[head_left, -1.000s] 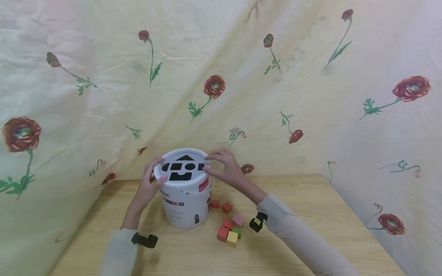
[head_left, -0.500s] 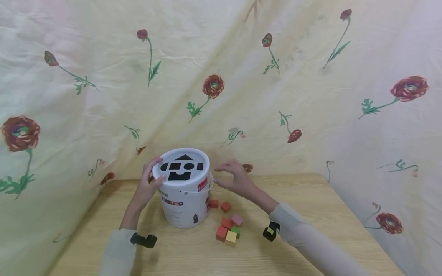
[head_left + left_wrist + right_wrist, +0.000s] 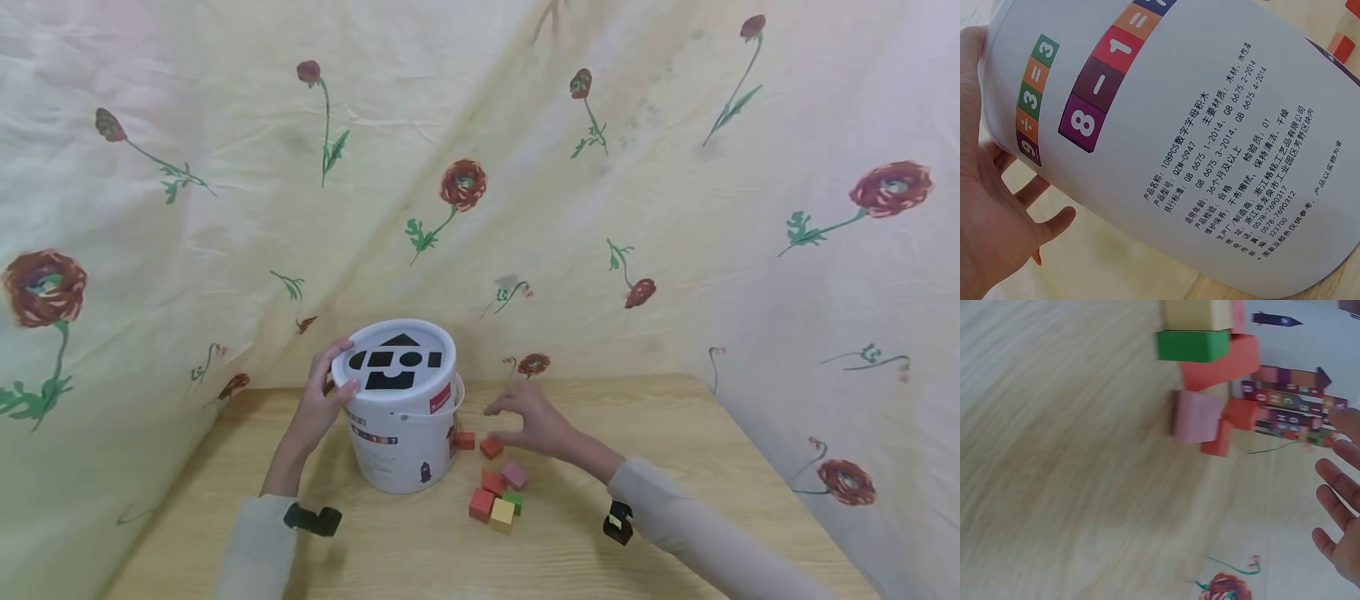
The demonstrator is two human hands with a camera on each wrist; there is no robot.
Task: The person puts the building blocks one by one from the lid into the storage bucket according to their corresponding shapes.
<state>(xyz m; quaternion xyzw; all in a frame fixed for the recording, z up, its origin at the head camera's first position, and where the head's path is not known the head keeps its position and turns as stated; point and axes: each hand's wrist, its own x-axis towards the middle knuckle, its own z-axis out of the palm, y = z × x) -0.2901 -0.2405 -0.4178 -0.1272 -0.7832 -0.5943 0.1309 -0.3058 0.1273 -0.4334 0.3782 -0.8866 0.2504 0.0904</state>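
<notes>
A white lidded bucket (image 3: 401, 454) stands upright on the table, its wire handle hanging at the right. Dark cut-out shapes mark the lid (image 3: 435, 379). My left hand (image 3: 318, 400) holds the rim at the left, thumb at the front and fingers round the side; the left wrist view shows that hand (image 3: 997, 219) against the printed wall. My right hand (image 3: 543, 421) hovers over the loose blocks, thumb and fingers apart, holding nothing. Nearest below it is a red block (image 3: 492, 448). Farther forward lie a pink block (image 3: 515, 475) and a yellow block (image 3: 502, 516).
Another red block (image 3: 466, 440) sits by the bucket's base. A red wedge (image 3: 493, 482), a red cube (image 3: 481, 505) and a green block (image 3: 513, 501) cluster together. The wooden table (image 3: 637, 533) ends at a flowered cloth (image 3: 480, 108) behind.
My right hand has let go of the lid's right edge and moved right and down toward the blocks. The left hand and bucket have stayed in place.
</notes>
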